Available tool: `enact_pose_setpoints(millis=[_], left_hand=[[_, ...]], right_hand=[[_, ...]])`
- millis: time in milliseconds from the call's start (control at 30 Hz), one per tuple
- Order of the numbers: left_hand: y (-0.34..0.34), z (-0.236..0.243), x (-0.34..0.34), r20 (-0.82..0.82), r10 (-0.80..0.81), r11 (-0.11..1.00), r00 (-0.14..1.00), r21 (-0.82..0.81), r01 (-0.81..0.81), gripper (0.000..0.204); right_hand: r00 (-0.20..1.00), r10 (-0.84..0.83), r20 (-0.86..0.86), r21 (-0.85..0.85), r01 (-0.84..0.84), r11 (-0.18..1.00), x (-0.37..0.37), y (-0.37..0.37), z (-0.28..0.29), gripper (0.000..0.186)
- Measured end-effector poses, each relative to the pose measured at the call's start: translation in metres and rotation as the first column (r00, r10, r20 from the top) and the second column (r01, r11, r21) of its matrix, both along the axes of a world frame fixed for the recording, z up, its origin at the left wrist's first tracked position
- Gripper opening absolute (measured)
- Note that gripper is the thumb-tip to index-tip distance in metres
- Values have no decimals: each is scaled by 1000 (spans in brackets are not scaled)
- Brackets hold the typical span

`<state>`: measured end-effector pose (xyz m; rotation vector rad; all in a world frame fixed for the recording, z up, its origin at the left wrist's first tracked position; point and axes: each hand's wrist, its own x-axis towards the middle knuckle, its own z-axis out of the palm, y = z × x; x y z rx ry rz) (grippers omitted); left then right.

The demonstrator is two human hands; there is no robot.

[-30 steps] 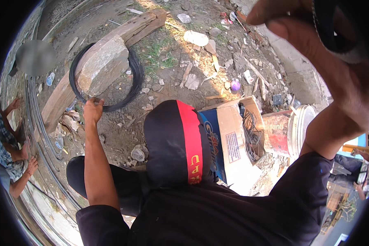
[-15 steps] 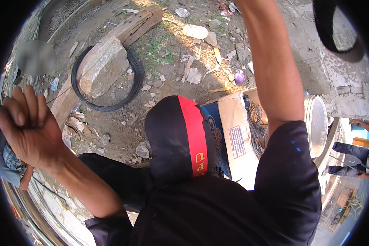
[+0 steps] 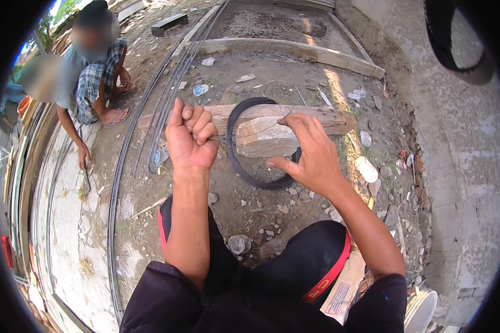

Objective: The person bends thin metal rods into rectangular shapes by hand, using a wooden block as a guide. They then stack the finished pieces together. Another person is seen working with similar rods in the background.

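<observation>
My left hand point(image 3: 191, 136) is raised in front of me, fingers curled into a fist round a thin wire point(image 3: 250, 135). That strand arcs rightward from the fist toward the fingertips of my right hand point(image 3: 316, 155). My right hand's thumb and fingers are spread apart; its fingertips are beside the wire, and I cannot tell whether they touch it. Below both hands lies a coil of dark wire point(image 3: 238, 166), looped around a pale stone block point(image 3: 264, 139). The stone is against a wooden beam point(image 3: 339, 119) on the dirt, and my right hand hides part of the coil.
Long steel bars point(image 3: 119, 194) run along the left. Beyond them a person point(image 3: 97, 83) crouches, and another person's hand point(image 3: 83, 155) holds a thin tool. A board frame point(image 3: 294, 49) lies ahead, a concrete strip point(image 3: 455, 166) right. A cardboard box point(image 3: 341, 291) and bucket point(image 3: 422, 311) are near my right.
My view has swung left and onto the coil. My right arm has come down from above to the coil, while my left fist is now nearer the middle, with the wire visible at it.
</observation>
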<state>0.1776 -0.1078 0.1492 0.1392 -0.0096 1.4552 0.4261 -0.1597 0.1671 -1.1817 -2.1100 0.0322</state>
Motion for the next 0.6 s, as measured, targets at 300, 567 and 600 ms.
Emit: enact_pose_setpoints(millis=[300,567,600], left_hand=[[14,-15,-36,-89,-15,992,996,-125,4,41],[14,-15,-33,-155,-29,971,988,-238,-9,40],[15,-13,-35,-273,36,952,961,-283,-116,38]], right_hand=[[982,-101,157,282,53,958,-32,24,-6,11],[988,-131,-78,21,133,991,-37,50,-46,13],[977,-198,-81,-19,197,980,-33,50,-43,14]])
